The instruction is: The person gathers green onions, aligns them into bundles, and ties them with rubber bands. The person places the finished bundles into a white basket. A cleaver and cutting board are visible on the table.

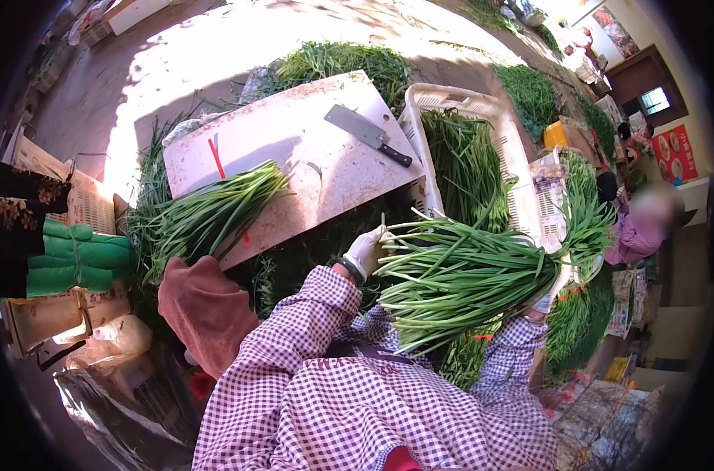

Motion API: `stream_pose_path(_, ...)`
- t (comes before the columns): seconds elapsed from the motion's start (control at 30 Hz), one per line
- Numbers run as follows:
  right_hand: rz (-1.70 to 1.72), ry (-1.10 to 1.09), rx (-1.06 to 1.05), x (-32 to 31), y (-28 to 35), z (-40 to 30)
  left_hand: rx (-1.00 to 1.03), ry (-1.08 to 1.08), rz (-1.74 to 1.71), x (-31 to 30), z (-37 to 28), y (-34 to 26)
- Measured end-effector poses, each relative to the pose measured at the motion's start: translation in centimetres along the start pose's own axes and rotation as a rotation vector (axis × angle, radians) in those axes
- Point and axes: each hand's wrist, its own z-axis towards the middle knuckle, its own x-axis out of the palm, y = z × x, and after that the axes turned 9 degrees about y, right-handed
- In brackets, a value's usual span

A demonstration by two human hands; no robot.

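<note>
A large bunch of garlic chives (469, 277) lies across in front of me, its pale stem ends fanned out to the left. My right hand (554, 288), in a white glove, grips the bunch from below near its leafy end; leaves hide most of the fingers. At the stem ends, my gloved left hand (366, 253) has its fingertips pinched together on a stalk, with a short green piece showing above them. Beyond my left arm, a smaller pile of chives (233, 200) rests on a pale board (316, 171). A cleaver (369, 135) lies flat on the board's far right.
A white plastic crate (513, 171) holding chives (466, 165) stands right of the board. A red strip (215, 158) lies on the board. Left are a brown cloth (207, 312) and green rolls (77, 259). More greens (345, 65) lie behind. A person (640, 229) sits at right.
</note>
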Motion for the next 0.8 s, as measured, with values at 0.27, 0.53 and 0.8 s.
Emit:
stream_pose_path(0.27, 0.037, 0.031, 0.042, -0.4, 0.1, -0.2, -0.056, -0.603, 0.634, -6.0, -1.8, -2.8)
stream_pose_path(0.53, -0.01, 0.042, 0.017, -1.9, -1.4, 2.6, -0.047, 0.275, 0.608, -1.4, 6.7, -1.1)
stream_pose_path(0.8, -0.021, 0.03, -0.003, -3.5, -1.3, 2.7, 0.019, -0.196, 0.787, -4.5, 3.3, -3.4)
